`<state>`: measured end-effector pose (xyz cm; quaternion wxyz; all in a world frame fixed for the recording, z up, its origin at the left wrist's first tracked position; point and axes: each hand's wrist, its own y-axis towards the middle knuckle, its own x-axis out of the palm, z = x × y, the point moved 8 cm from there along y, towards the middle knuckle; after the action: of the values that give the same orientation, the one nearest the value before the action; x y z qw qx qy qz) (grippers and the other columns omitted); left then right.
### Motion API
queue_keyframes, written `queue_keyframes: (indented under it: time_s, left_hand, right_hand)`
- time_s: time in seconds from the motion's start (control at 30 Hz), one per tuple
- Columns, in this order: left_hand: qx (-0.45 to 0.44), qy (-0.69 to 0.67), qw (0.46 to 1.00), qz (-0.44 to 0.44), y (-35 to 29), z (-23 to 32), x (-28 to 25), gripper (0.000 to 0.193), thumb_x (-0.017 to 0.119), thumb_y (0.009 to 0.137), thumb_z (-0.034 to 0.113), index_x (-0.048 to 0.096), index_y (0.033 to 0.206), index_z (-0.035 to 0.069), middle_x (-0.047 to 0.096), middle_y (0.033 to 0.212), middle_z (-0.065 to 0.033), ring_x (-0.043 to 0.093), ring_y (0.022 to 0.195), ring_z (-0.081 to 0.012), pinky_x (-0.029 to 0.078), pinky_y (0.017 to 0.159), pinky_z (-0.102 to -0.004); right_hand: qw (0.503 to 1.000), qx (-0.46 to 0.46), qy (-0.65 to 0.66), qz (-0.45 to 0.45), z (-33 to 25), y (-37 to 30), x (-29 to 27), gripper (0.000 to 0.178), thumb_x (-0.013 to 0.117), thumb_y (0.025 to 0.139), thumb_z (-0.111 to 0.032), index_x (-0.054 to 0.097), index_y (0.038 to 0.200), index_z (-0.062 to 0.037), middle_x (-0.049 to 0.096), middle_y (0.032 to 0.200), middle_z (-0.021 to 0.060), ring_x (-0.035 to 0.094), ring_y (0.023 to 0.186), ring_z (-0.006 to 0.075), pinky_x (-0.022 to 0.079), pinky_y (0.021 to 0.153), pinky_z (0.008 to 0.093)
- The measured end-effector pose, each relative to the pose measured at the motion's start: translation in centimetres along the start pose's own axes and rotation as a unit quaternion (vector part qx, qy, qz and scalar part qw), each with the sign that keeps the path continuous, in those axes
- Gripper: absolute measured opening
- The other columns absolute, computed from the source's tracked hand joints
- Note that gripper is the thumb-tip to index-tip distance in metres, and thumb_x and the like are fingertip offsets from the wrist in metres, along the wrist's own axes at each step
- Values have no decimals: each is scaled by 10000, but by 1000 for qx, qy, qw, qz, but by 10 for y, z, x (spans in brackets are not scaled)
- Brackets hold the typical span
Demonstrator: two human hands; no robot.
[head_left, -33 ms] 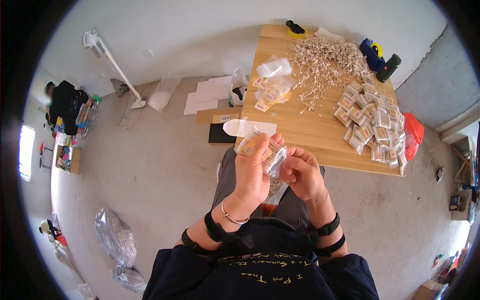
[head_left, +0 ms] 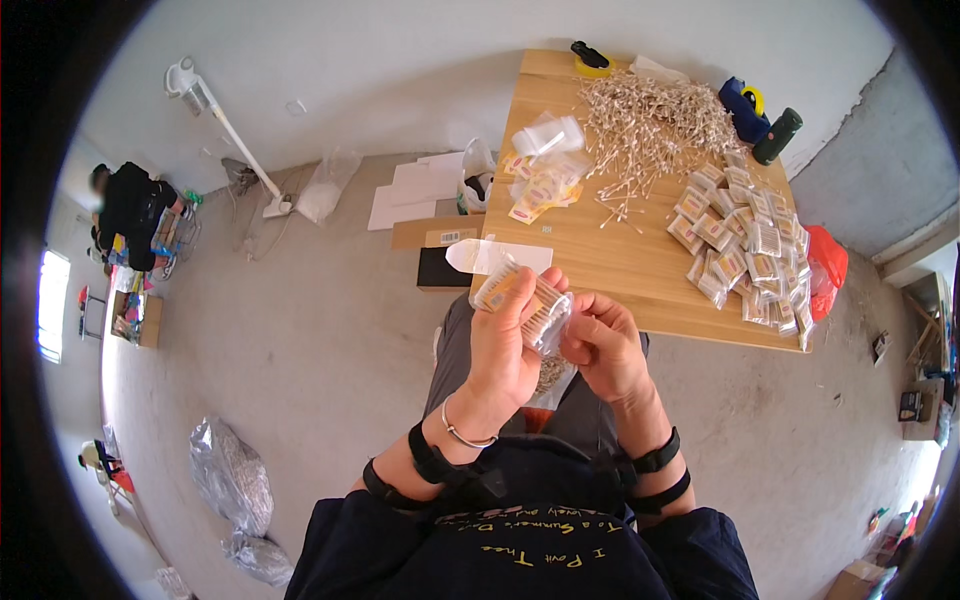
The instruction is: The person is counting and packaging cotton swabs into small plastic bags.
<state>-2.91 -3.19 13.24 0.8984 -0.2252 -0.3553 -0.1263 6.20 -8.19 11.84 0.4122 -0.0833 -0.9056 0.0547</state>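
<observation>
My left hand [head_left: 503, 345] is wrapped round a clear plastic pack of cotton swabs [head_left: 546, 318] with a yellow-orange card inside, tilted above my lap at the table's near edge. At the pack's right end, my right hand [head_left: 610, 352] pinches the loose clear film between thumb and fingers. Below the hands, a clear bag [head_left: 552, 375] with brownish contents shows partly between my legs. Across the wooden table [head_left: 620, 265] lie a big heap of loose cotton swabs [head_left: 655, 120], a pile of filled swab packs [head_left: 745, 240], and empty clear bags with yellow cards [head_left: 545, 185].
A dark green bottle [head_left: 778, 137], a dark blue pouch [head_left: 743, 108] and a tape roll [head_left: 594, 65] stand along the table's back. A red bag [head_left: 826, 270] hangs at its right edge. Left of it are an open carton [head_left: 425, 233] and a stick vacuum [head_left: 235, 140]. Another person [head_left: 135, 210] stands far left.
</observation>
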Motion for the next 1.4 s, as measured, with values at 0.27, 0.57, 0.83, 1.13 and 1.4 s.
queue_keyframes:
  time_s: [0.27,0.57,0.83,1.13,1.4]
  left_hand:
    - [-154,-160,972,-71,5,-15,-3,352,562,906,324,563,1107,35,629,1046,-74,597,978,-172,470,874,-315]
    - [-154,-211,931,-254,-3,-6,11,361,465,940,385,559,1157,113,608,1100,-64,566,1048,-209,459,903,-372]
    - [-169,-228,926,-250,-2,-15,4,360,493,931,369,540,1216,155,619,986,-58,574,971,-217,473,867,-397]
    - [-184,-237,906,-300,0,-17,8,333,498,932,352,545,1156,110,610,954,-44,579,954,-198,479,877,-353]
    - [-196,-270,898,-287,-3,-18,8,295,479,945,341,542,1108,103,616,951,-49,596,933,-186,486,862,-356]
  right_hand:
    - [972,-172,-154,53,-23,-11,23,198,644,764,92,549,902,-15,581,783,12,547,662,62,456,589,190]
    - [964,-208,-149,68,-25,-16,39,278,642,760,104,445,917,-15,597,845,79,581,728,93,502,647,220]
    - [946,-237,-215,55,-39,-27,58,306,652,757,101,392,818,-48,607,805,78,559,714,61,492,621,207]
    - [913,-276,-298,37,-45,-27,64,249,641,783,72,420,791,-41,610,801,48,548,738,38,476,601,198]
    - [738,-461,-486,80,-71,-52,95,127,639,744,57,620,842,-22,598,765,70,567,579,139,440,511,227]
